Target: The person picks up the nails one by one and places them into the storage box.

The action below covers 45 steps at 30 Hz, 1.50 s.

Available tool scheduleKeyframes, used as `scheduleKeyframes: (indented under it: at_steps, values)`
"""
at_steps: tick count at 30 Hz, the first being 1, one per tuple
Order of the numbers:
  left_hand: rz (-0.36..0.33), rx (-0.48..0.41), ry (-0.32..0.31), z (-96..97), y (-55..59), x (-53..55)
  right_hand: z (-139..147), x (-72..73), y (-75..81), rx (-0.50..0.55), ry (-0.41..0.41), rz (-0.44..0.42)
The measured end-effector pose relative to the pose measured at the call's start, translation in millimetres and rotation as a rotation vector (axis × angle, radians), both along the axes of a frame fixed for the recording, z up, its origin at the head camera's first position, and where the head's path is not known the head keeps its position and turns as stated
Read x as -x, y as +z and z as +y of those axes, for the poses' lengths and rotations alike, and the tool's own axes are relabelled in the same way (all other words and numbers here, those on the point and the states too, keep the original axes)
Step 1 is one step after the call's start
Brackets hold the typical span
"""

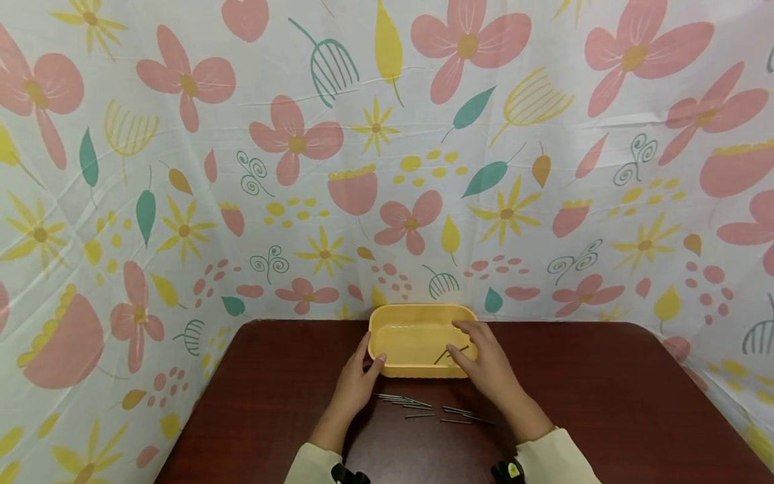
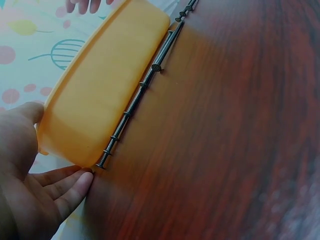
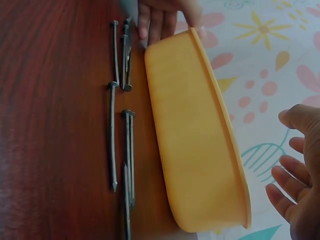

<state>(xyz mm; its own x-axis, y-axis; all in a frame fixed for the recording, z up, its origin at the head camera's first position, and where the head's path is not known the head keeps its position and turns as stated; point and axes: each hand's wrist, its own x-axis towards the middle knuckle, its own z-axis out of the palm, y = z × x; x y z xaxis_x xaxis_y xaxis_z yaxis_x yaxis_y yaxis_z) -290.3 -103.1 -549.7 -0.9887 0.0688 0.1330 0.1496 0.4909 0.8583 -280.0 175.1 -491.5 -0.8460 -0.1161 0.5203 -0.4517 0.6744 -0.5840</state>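
A yellow plastic tray (image 1: 417, 370) sits on the table near its far edge. My left hand (image 1: 353, 384) grips the tray's left end, thumb over the rim and fingers along the outer wall. Over the right end hovers my right hand (image 1: 492, 363), its fingers spread and loosely bent; the right wrist view shows nothing held in the hand (image 3: 305, 175). Below those fingers, a few nails (image 1: 441, 356) lie inside the tray, partly hidden. Several dark metal nails (image 3: 113, 135) lie on the table along the tray's near side, in two loose groups.
The dark reddish-brown table (image 1: 272, 417) has a wood-like surface. Behind it and at both sides hangs a white cloth (image 1: 387, 148) printed with flowers and leaves. Black wrist straps (image 1: 349, 474) are worn at both sleeves.
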Motion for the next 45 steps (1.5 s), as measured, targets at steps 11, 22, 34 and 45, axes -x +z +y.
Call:
scheduleKeyframes:
  at_steps: [11,22,34,45]
  values:
    - [-0.016,0.005,0.007,-1.3,-1.3,-1.6,4.8,-15.4,-6.7,0.003,-0.003,-0.023]
    - [-0.017,0.003,0.002,-0.7,-0.1,-3.3,7.1,-32.4,-11.6,-0.02,0.003,-0.017]
    - [-0.033,0.0,0.011,-0.6,-1.5,-3.4,11.3,-44.4,-17.8,-0.053,0.048,-0.144]
    - [-0.018,-0.008,-0.011,-0.5,2.3,-2.8,12.8,-44.7,-22.6,-0.076,0.067,-0.218]
